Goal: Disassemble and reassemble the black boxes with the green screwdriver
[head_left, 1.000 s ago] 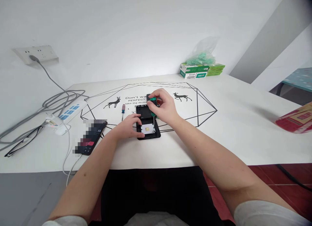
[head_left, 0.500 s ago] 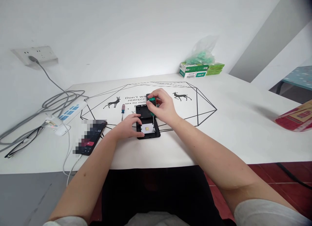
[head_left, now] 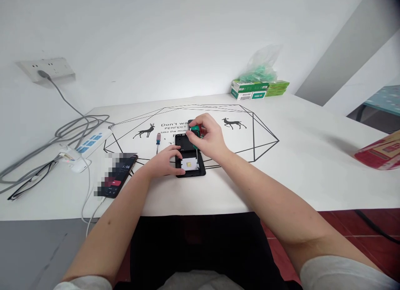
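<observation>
Pinching a green-handled screwdriver (head_left: 196,130), right hand (head_left: 211,136) holds it upright, shaft down at the right edge of the white panel (head_left: 184,166) in the open black case (head_left: 202,172). Left hand (head_left: 161,163): grip spread, thumb and fingers apart, resting on the case's left side. Versus the frame half a second ago: both hands and case practically unchanged; phone (head_left: 120,179) display now ends in 56, was 55. Case lies mid-worktop, near the front edge. Worktop (head_left: 203,200) white, printed with black lines, deer, lettering. Second screwdriver (head_left: 158,138) lies beyond the left hand. Power strip (head_left: 90,144) and grey cable (head_left: 62,95) at left, green boxes (head_left: 250,88) under a plastic bag (head_left: 262,65) at back, red package (head_left: 381,154) far right. White wall (head_left: 156,40) behind, red floor tiles (head_left: 343,225) lower right.
</observation>
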`<state>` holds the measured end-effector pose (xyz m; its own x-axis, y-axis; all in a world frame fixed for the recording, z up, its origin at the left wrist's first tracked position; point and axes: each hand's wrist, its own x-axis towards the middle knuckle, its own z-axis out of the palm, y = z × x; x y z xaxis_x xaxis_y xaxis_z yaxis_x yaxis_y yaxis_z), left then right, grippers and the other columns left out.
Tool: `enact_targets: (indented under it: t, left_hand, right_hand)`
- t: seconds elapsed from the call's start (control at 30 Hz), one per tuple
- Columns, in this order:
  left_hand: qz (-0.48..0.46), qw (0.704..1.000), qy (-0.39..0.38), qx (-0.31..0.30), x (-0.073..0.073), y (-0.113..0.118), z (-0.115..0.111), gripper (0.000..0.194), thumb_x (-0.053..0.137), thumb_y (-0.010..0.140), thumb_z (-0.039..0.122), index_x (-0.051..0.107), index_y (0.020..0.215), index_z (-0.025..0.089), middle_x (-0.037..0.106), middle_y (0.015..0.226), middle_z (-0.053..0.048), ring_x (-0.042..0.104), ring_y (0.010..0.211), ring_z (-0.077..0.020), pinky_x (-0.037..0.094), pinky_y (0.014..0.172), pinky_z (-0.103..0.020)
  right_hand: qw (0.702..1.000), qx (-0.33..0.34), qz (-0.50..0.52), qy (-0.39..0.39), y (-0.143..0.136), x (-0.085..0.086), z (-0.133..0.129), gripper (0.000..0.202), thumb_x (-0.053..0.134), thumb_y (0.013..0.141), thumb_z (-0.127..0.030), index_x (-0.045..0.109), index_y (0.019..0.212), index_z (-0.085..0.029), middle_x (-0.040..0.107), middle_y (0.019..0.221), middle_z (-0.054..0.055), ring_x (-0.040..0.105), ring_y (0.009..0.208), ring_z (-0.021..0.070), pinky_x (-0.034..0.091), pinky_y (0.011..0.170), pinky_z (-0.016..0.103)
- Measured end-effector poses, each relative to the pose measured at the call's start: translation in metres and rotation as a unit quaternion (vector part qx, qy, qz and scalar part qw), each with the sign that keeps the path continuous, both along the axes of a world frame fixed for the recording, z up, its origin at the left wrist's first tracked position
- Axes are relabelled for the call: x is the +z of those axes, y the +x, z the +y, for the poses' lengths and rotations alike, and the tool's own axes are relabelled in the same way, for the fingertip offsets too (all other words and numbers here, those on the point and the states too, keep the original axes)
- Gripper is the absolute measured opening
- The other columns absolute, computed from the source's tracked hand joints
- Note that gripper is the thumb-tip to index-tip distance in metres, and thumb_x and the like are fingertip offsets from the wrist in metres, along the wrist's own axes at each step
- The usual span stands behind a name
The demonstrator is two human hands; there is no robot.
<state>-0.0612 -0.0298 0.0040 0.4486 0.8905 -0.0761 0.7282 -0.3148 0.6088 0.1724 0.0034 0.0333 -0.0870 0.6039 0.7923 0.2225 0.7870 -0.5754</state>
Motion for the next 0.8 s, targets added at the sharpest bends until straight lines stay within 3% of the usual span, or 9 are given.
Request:
enact_targets:
  t: [0.17, 0.37, 0.8]
  left_hand:
    - [-0.002, 1.0, 0.003, -0.001, -0.0016, 0.0001, 0.0011, 0.052, 0.092, 0.073, 0.063, 0.073, 0.109, 0.03, 0.042, 0.177, -0.006, 0.044, 0.161, -0.0417, 0.039, 0.131, -0.057]
    - [-0.007, 1.0, 0.008, -0.005, -0.002, -0.0003, 0.0022, 0.05, 0.092, 0.074, 0.061, 0.073, 0.108, 0.029, 0.043, 0.176, -0.006, 0.049, 0.156, -0.0415, 0.042, 0.129, -0.058]
    - [-0.006, 1.0, 0.006, -0.006, -0.001, 0.0006, 0.0015, 0.051, 0.092, 0.073, 0.062, 0.074, 0.108, 0.03, 0.044, 0.175, -0.005, 0.047, 0.158, -0.041, 0.042, 0.129, -0.057]
  right_hand:
    - [1.0, -0.012, 0.0, 0.015, -0.0001, 0.0, 0.0017, 0.015, 0.077, 0.085, -0.025, 0.064, 0.093, -0.025, 0.06, 0.092, 0.001, 0.051, 0.074, 0.0168, 0.046, 0.068, 0.035]
    - [1.0, -0.013, -0.011, 0.01, -0.0008, -0.0001, -0.0013, 0.019, 0.079, 0.086, -0.026, 0.061, 0.091, -0.025, 0.058, 0.09, -0.001, 0.048, 0.072, 0.0154, 0.046, 0.069, 0.035]
    - [0.999, -0.035, -0.012, 0.013, 0.0034, 0.0034, 0.0014, 0.017, 0.076, 0.086, -0.025, 0.06, 0.091, -0.026, 0.058, 0.09, 0.0, 0.048, 0.074, 0.0169, 0.045, 0.067, 0.034]
